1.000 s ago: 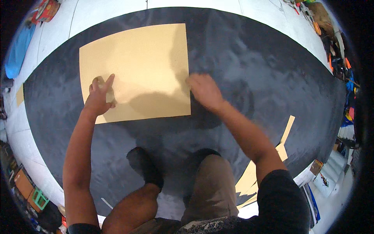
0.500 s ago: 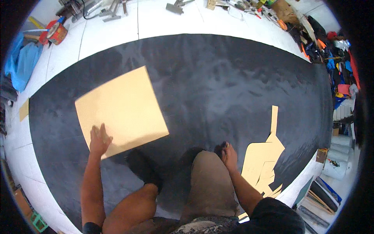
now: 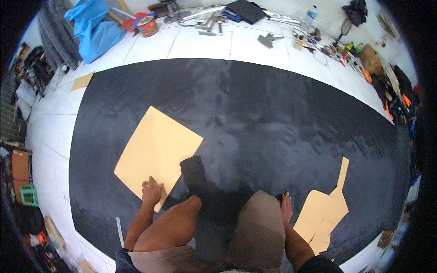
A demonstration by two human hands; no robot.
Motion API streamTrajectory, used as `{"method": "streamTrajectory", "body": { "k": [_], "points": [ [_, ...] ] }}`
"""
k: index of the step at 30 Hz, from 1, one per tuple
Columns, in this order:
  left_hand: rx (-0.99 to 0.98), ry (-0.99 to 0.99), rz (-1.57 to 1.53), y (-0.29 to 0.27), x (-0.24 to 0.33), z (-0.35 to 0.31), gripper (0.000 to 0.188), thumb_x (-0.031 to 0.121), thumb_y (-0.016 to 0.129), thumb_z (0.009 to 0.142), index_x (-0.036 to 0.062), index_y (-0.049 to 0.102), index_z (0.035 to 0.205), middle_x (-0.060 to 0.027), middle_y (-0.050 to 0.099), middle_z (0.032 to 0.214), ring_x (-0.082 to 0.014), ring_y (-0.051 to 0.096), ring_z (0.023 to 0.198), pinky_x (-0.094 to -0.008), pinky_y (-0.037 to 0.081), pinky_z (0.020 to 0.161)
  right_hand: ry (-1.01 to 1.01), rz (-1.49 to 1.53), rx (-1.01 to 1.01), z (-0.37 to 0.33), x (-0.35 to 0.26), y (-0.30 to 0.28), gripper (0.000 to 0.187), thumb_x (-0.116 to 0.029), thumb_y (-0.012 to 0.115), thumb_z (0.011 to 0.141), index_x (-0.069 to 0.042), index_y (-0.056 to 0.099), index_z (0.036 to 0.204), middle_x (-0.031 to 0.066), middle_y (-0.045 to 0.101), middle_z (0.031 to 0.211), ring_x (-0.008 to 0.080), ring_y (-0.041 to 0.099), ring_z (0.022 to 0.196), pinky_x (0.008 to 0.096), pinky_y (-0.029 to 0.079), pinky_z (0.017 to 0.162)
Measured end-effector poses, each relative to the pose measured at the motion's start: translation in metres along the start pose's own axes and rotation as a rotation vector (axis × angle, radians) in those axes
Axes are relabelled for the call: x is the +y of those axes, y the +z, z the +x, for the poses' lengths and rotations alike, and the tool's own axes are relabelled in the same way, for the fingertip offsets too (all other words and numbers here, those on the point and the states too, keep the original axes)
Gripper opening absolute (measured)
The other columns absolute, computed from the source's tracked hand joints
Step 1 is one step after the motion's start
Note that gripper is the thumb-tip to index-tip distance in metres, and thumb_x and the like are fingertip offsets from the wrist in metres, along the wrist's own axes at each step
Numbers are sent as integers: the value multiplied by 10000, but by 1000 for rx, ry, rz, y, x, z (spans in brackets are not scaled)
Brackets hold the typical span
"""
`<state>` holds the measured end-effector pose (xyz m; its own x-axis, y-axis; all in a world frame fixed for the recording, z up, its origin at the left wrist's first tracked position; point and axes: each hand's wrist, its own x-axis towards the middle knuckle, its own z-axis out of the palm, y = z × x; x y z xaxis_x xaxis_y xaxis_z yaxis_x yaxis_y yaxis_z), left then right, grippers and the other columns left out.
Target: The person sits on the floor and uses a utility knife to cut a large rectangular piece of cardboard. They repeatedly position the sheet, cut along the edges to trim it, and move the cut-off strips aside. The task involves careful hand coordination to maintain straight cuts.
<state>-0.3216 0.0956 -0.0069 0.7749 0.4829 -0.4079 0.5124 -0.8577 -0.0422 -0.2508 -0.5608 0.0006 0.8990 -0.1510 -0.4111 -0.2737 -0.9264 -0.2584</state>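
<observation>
A pale tan sheet of card (image 3: 157, 148) lies turned on the black sheet material (image 3: 255, 136), one corner pointing away from me. My left hand (image 3: 152, 191) rests on its near part with the fingers apart. My left foot, in a dark sock (image 3: 193, 170), is against its right edge. Beside my right knee, my right hand (image 3: 286, 207) is closed low over the black surface; a small dark thing seems to be at its fingertips, too unclear to name. To the right of that hand lie overlapping tan card pieces (image 3: 321, 207), with a narrow strip at the far end.
A small tan piece (image 3: 83, 82) lies at the black material's far left corner. Beyond on white tiles (image 3: 200, 48) are a blue bag (image 3: 93, 29), a red tin (image 3: 147, 26) and metal tools. A ruler-like strip (image 3: 119, 231) is near my left arm; clutter lines the right side.
The view has swung left. The large card sheet has turned and now reaches my left foot. My left hand stays on it; my right hand remains beside my right knee.
</observation>
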Motion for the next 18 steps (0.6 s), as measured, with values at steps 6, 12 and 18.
{"method": "streamTrajectory", "body": {
  "k": [6, 12, 18],
  "points": [
    [-166, 9, -97, 52, -16, -110, 878, 603, 585, 964, 64, 282, 1587, -348, 332, 1522, -520, 502, 1297, -560, 490, 1038, -144, -148, 125, -4, 25, -3, 507, -296, 522, 1055, -92, 432, 1510, 172, 351, 1637, 397, 375, 1481, 485, 412, 1155],
    [-313, -319, -361, 69, -52, -288, 828, 578, 614, 955, 44, 358, 1535, -324, 419, 1454, -482, 547, 1250, -538, 500, 1025, -128, -220, 126, -10, 30, -4, 487, -287, 470, 1078, -70, 431, 1512, 160, 340, 1644, 394, 363, 1487, 472, 394, 1174],
    [-312, -617, -570, 88, -124, -460, 781, 553, 643, 947, 24, 435, 1482, -300, 506, 1385, -443, 592, 1203, -516, 511, 1011, -164, -247, 168, -10, 27, -4, 483, -291, 435, 1093, -61, 434, 1517, 180, 342, 1636, 394, 365, 1484, 464, 367, 1192]
  ]
}}
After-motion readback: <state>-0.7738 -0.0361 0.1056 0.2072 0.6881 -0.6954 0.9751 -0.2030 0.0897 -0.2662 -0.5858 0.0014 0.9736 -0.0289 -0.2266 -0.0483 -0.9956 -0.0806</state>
